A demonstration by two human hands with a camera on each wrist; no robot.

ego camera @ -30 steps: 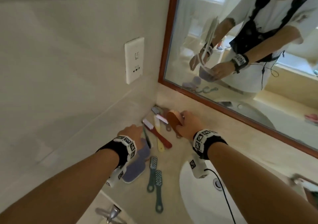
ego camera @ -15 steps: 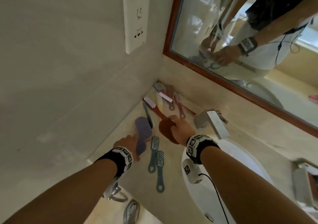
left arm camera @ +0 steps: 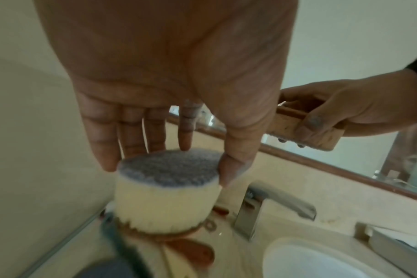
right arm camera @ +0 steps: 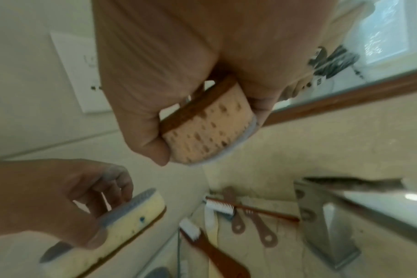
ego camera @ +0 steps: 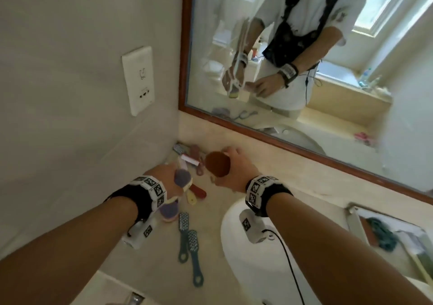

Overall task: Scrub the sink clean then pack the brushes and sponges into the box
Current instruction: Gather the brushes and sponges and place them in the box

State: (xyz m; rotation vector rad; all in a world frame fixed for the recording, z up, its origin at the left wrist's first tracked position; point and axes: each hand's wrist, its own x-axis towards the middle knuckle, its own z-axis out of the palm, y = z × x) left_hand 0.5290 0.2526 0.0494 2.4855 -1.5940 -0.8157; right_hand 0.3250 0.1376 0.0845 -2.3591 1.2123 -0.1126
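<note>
Presumably light and compressible: left hand (left arm camera: pixel 169 79) pinches the grey-topped sponge (left arm camera: pixel 166 190) by its edges; right hand (right arm camera: pixel 179 75) wraps the brown-topped sponge (right arm camera: pixel 207 127) across its sides.

Looking like a home bathroom. Showing a white sink (ego camera: pixel 246 269) sunk into a beige stone worktop (ego camera: pixel 293 178), with a chrome tap (left arm camera: pixel 269 205) standing at its rim. Hanging above, a wood-framed mirror (ego camera: pixel 187 46), reflecting a bathtub ledge and a bright window. Sitting on the pale tiled wall (ego camera: pixel 70 93), a white shaver socket (ego camera: pixel 138 79). Lying scattered in the worktop's corner, small cleaning brushes (ego camera: pixel 189 243). Resting at the right edge, an open box (ego camera: pixel 351 213) holding odds and ends.
</note>
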